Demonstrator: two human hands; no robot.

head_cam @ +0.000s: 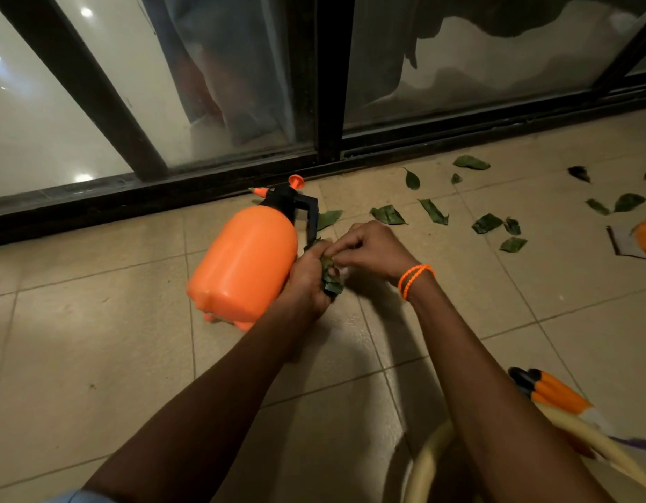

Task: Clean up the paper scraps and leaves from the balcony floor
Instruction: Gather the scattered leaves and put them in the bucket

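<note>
On the beige tiled balcony floor (96,339), beside a dark-framed sliding glass door (328,85) and a toppled orange sprayer (245,263), a leaf bunch (330,275) is gripped by the left hand (308,285) and pinched by the right hand (372,248), while loose leaves (388,214) are scattered nearby.

Bunch of dark green leaves (329,275) crumpled, gripped in left hand (308,281), right hand (370,248) pinching its top. Loose leaves (387,214) flat on floor tiles (96,339), scattered beyond and right of grip, well apart.
</note>
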